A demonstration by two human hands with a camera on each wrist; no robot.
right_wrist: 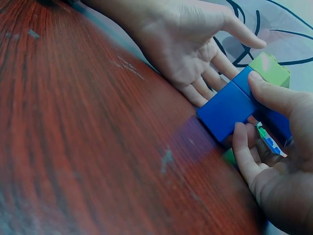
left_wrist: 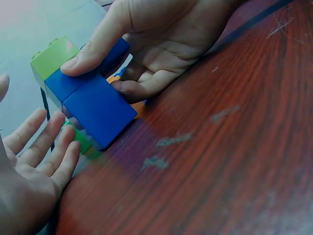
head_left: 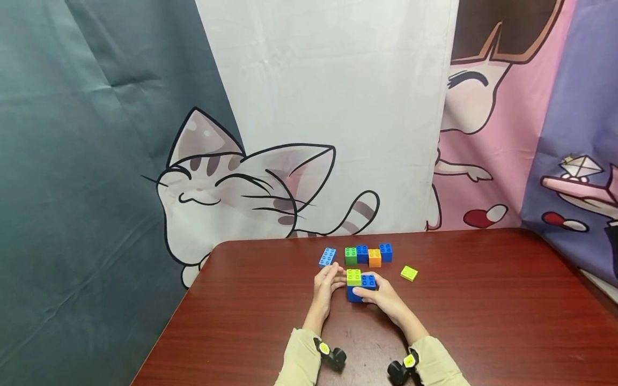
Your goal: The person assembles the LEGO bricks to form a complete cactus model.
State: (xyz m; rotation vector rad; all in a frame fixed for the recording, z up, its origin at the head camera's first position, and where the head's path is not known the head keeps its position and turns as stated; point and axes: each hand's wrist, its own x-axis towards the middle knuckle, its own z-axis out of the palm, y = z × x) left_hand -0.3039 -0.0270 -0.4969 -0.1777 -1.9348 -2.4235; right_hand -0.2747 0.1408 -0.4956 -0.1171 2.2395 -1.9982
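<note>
My right hand holds a small stack of toy building bricks between thumb and fingers. Blue bricks make up most of the stack, and a lime-green brick sits at its top left, beside bare blue studs. In the right wrist view the thumb lies across the upper blue part, close under the lime brick. My left hand is just left of the stack, its fingers extended and palm turned toward it. Whether those fingertips touch the bricks is hard to tell. The stack's far side is hidden.
Behind the hands stands a row of bricks: a green brick, blue ones and an orange brick. A light-blue brick lies to their left, a flat lime brick to the right. A printed curtain hangs behind the table.
</note>
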